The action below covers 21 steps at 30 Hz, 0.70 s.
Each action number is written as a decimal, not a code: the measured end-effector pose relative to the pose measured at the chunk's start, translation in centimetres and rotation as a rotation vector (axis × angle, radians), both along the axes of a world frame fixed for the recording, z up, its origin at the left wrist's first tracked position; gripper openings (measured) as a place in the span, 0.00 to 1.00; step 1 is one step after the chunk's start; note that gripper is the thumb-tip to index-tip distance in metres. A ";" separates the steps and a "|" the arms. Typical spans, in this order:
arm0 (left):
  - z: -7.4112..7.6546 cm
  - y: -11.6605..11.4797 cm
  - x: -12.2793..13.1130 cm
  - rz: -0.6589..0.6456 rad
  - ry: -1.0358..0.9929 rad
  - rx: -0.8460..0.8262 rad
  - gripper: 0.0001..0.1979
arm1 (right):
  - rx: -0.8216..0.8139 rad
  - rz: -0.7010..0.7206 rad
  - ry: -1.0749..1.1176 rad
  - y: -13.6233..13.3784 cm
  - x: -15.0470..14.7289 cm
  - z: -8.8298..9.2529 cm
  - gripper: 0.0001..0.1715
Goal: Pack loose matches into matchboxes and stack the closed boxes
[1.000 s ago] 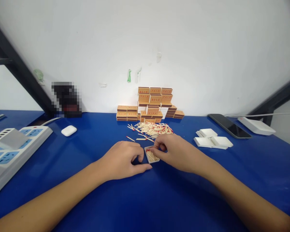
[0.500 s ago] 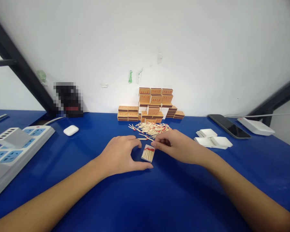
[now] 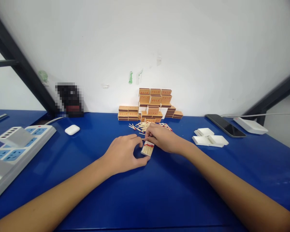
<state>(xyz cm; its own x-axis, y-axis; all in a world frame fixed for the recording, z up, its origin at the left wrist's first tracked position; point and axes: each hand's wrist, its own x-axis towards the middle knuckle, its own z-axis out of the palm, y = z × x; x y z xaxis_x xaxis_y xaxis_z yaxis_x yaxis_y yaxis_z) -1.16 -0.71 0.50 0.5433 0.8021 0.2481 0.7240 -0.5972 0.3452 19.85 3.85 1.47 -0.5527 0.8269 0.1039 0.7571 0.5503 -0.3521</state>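
My left hand (image 3: 122,151) curves round a small white matchbox tray (image 3: 142,152), its thumb at the near edge and its forefinger by the far left corner. Inside the tray lies a row of red-headed matches (image 3: 148,149), heads toward the far side. My right hand (image 3: 161,137) is closed just beyond the tray, thumb and forefinger pinching a match (image 3: 143,139) that is mostly hidden. Behind it is a pile of loose matches (image 3: 143,126), partly covered by the right hand.
Stacked matchboxes (image 3: 155,99) stand against the wall. At right are several white empty trays (image 3: 218,140), a phone (image 3: 225,125) and a white flat box (image 3: 250,125). Leftward lie a white earbud case (image 3: 72,130) and a power strip (image 3: 21,158) on the blue table (image 3: 145,199).
My right hand has moved left and slightly away from me, from the tray's right corner to its far side, now covering part of the pile. My left hand stays round the tray.
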 end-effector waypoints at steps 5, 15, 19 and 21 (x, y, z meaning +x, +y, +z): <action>-0.2 0.0 0.0 0.016 0.004 0.019 0.23 | -0.005 -0.049 0.037 -0.9 1.1 1.0 0.07; -0.6 0.1 0.6 0.033 -0.026 0.025 0.14 | -0.036 0.185 0.032 -3.0 1.6 1.6 0.07; -0.2 0.1 0.3 0.006 -0.023 0.020 0.10 | 0.042 0.194 -0.056 -3.3 1.1 1.2 0.07; 0.0 0.2 0.3 -0.009 -0.026 0.005 0.10 | 0.065 0.178 -0.064 -3.4 1.2 1.2 0.08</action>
